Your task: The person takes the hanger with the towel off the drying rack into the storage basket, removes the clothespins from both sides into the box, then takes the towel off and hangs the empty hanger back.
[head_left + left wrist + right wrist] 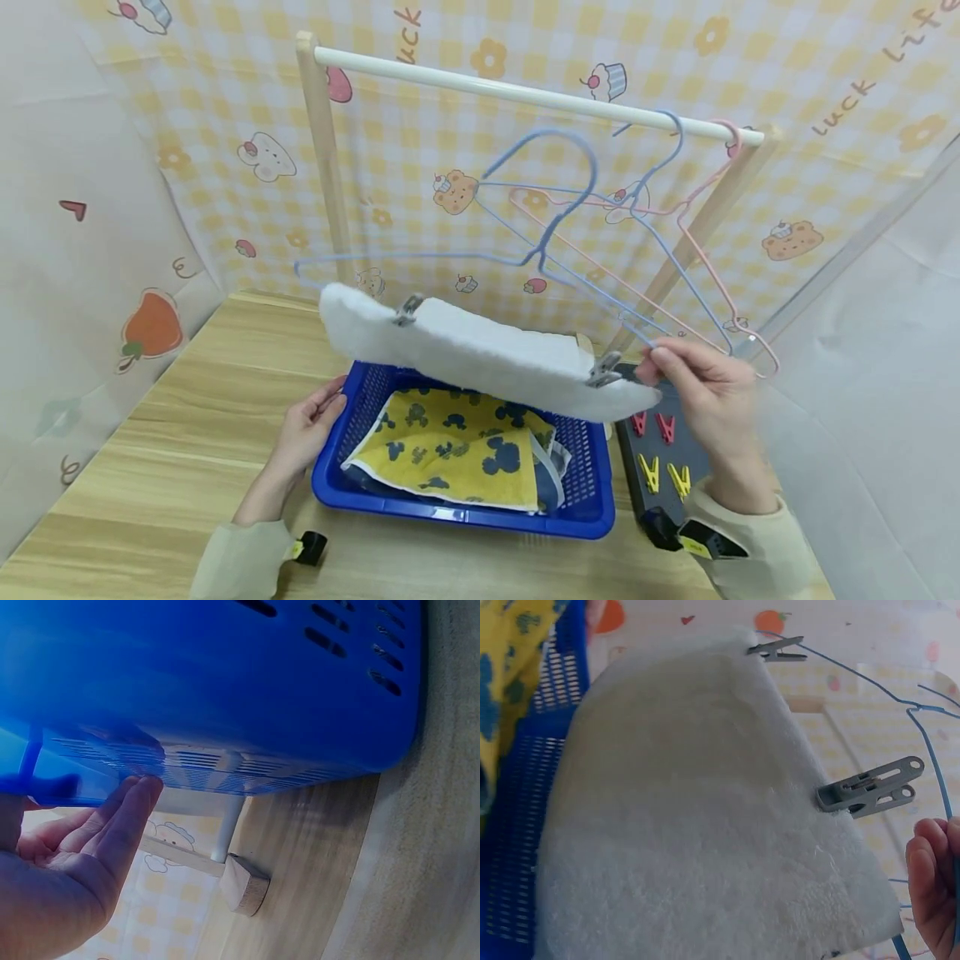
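Note:
My right hand (712, 396) pinches the right corner of a blue wire hanger (420, 255), lifted above the basket. A white fluffy cloth (480, 354) hangs from it, held by a grey clip (407, 310) at the left and another grey clip (870, 787) nearer my right hand. The hanger's lower bar is hidden by the cloth. My left hand (307, 421) touches the left side of the blue basket (465, 517), its fingers (124, 817) fairly straight against the outer wall under the rim. Inside lies a yellow cloth (450, 450) with dark blue mouse-head prints.
A white-railed wooden rack (525, 96) stands behind, with a blue hanger (693, 287) and a pink hanger (708, 254) on its right end. A dark tray (637, 483) at the right carries red clothespins (666, 427) and yellow clothespins (649, 472). Patterned fabric covers the walls.

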`<state>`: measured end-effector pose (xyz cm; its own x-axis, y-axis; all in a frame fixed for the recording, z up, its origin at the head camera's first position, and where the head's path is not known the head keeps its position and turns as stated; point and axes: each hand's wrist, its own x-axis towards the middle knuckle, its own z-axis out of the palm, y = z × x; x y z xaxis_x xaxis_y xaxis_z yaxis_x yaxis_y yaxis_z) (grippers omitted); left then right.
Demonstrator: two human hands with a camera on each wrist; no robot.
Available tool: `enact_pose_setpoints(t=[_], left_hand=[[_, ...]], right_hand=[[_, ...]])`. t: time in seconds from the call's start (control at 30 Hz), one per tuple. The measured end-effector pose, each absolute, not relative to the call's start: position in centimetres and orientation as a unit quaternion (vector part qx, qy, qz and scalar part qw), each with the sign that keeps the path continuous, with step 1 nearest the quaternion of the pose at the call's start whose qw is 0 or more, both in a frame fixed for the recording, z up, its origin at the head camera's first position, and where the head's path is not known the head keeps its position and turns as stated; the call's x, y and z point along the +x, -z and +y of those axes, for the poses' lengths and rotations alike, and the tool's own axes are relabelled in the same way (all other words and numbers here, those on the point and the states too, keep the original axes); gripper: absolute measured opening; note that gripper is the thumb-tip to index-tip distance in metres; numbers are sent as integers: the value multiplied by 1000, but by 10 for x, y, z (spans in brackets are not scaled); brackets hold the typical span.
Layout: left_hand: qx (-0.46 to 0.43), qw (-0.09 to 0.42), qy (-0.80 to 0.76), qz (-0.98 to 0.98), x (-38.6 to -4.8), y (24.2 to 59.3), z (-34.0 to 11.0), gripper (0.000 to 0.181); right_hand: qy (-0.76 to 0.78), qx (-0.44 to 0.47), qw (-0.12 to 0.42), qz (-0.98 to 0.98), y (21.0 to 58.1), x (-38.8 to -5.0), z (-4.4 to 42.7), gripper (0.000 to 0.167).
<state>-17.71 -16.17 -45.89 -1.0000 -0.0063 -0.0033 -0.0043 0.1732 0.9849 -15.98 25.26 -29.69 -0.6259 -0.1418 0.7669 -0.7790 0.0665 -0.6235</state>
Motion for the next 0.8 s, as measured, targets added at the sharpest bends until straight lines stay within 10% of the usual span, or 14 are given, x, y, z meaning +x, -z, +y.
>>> enact_pose_setpoints(t=[0.2,0.5,0.8], left_hand=[[38,24,615,-787,-176,455,-163,33],[-19,195,765,-613,-172,436,-164,25],[-88,136,785,-598,-171,418,-165,30]], right_hand=[[-568,333,191,-727,332,-164,254,22],[-587,309,131,-736,366,-170,251,19],[-570,318,98,-751,376,-173,249,15]])
